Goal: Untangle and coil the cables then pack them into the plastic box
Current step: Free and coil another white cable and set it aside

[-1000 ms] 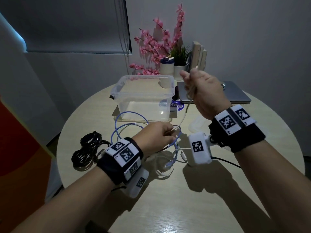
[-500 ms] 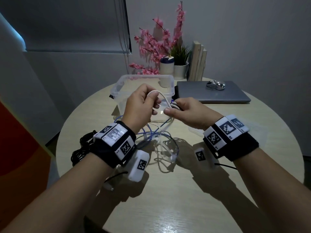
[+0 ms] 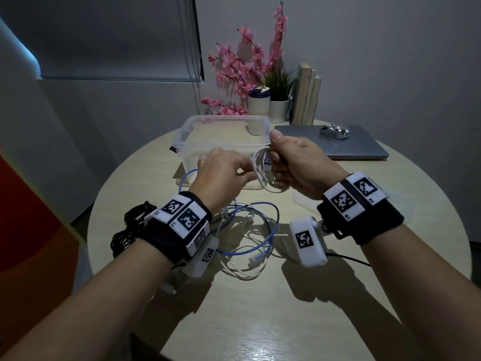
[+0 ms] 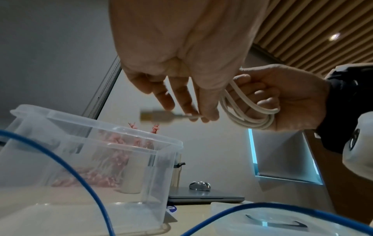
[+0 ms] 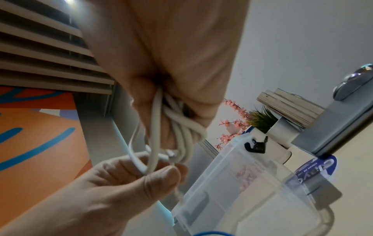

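A white cable (image 3: 261,169) is wound into a small coil that my right hand (image 3: 291,162) grips in front of the clear plastic box (image 3: 208,142). My left hand (image 3: 223,170) pinches the cable's free end near its USB plug (image 4: 155,115), just left of the coil (image 4: 248,111). In the right wrist view the loops (image 5: 181,137) hang from my right fist, and my left thumb and finger pinch a strand below them. A blue cable (image 3: 250,230) and more white cable (image 3: 242,269) lie tangled on the table under my wrists. A black cable bundle (image 3: 127,230) sits at the left.
The round wooden table (image 3: 260,321) holds a closed laptop (image 3: 346,144) with a mouse (image 3: 334,131) at the back right. Behind the box stand pink flowers (image 3: 242,71), a potted plant, a white canister and books. The box's clear lid (image 4: 282,222) lies right of the box.
My right hand came down from its raised position and took over the white coil. My left hand let go of the loop and now pinches the cable's plug end beside it.
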`<action>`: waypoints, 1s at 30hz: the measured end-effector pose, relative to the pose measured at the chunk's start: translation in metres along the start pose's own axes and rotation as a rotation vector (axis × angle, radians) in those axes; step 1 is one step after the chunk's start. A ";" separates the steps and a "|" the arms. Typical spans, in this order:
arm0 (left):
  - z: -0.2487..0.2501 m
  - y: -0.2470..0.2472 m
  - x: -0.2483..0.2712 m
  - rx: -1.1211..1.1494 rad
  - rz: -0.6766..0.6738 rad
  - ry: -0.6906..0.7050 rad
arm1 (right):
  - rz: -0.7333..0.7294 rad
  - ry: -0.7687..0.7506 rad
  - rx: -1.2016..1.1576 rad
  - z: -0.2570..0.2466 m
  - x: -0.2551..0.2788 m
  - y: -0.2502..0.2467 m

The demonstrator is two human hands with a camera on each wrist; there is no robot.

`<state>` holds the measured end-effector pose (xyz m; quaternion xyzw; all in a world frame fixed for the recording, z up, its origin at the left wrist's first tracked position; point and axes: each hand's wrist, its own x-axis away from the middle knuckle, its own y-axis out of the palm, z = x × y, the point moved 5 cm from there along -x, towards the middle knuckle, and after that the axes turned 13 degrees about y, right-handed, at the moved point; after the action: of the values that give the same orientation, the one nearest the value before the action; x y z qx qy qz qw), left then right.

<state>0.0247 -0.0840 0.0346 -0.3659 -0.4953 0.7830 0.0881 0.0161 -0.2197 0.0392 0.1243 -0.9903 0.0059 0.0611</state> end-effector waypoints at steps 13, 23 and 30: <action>0.010 0.014 0.004 0.748 0.067 0.000 | 0.009 0.007 -0.200 0.004 -0.003 0.003; 0.013 0.016 0.002 0.779 0.115 -0.031 | 0.160 -0.082 0.030 0.004 -0.007 -0.001; 0.010 0.004 0.003 0.511 0.124 -0.021 | 0.084 -0.137 0.168 0.003 -0.003 -0.003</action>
<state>0.0169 -0.0917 0.0323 -0.3533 -0.2591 0.8902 0.1246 0.0194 -0.2218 0.0362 0.0876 -0.9925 0.0830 -0.0174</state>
